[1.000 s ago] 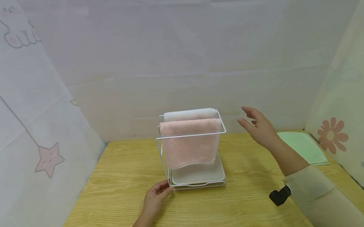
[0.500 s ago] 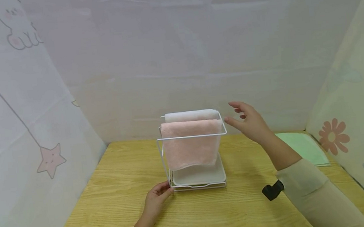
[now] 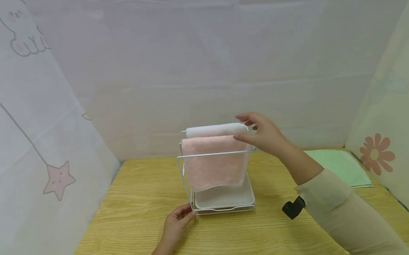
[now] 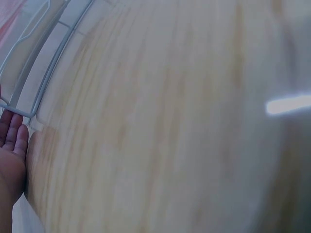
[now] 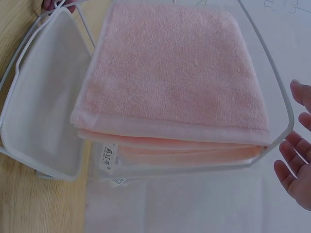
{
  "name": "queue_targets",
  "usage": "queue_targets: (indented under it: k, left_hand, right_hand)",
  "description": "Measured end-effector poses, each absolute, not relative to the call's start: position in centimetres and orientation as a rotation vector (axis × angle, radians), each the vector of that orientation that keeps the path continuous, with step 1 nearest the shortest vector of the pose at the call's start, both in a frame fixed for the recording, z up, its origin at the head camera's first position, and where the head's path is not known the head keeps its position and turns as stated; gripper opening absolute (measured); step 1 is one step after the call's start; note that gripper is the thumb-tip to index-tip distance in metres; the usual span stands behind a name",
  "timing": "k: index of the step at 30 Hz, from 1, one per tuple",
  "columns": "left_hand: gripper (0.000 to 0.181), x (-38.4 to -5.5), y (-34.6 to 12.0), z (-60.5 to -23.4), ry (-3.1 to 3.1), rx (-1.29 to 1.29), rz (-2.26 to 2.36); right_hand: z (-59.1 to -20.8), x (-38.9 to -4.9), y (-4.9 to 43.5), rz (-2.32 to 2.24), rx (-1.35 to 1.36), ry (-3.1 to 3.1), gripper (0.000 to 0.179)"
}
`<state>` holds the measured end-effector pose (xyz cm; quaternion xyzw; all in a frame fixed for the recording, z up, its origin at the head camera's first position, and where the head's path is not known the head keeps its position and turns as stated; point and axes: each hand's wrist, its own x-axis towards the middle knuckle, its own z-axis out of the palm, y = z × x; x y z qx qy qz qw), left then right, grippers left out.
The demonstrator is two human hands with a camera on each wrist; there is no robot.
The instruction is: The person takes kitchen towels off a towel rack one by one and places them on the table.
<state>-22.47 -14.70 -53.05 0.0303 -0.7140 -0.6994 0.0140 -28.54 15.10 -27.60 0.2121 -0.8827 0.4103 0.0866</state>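
A small white wire rack [image 3: 215,154] stands on the table with a white tray [image 3: 226,197] in its base. Over its front bar hangs a folded pink towel [image 3: 213,165]; a white towel [image 3: 213,130] hangs on the bar behind. My left hand [image 3: 175,224] holds the rack's lower left front corner between thumb and fingers. In the left wrist view, those fingers [image 4: 14,128] meet the wire frame. My right hand [image 3: 260,134] is at the rack's upper right, thumb and fingers spread apart near the towels' right ends. The right wrist view shows it beside the side wire, with nothing held.
A folded light green towel [image 3: 338,168] lies at the table's right side. The wooden table [image 3: 131,216] meets a white cloth wall [image 3: 151,108] behind, with printed cloth at both sides. A black device [image 3: 293,208] sits on the right wrist.
My right hand has moved left, from beyond the rack's right side to over its upper right end. My left hand stays at the lower corner; the towels and rack look unmoved.
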Motion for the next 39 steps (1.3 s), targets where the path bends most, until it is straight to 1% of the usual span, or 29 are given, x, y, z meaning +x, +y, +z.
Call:
queue_targets:
  k: [6,13,20,30,39]
  left_hand:
    - [0.036,-22.4,-14.7,-52.9,-2.208,0.073,-2.183]
    - [0.035,-22.5,-15.3,-53.7,-2.176,-0.108,-2.119]
    - [0.037,-22.8,-15.1,-53.4,-2.26,0.073,-2.128]
    - [0.037,-22.9,-14.8,-53.2,-2.275,0.104,-2.141]
    - [0.038,-22.6,-14.7,-53.0,-2.239,0.066,-2.158]
  right_hand:
    - [-27.2,-29.0,13.8,1.204,0.711,-2.641,0.056]
    - [-27.0,-29.7,12.4,1.148,0.782,-2.712,0.058]
    - [-27.1,-30.4,11.0,1.09,0.821,-2.774,0.056]
    - [-27.0,-31.0,9.6,1.089,0.825,-2.845,0.05]
    - [-27.4,-31.5,8.8,1.012,0.778,-2.889,0.044]
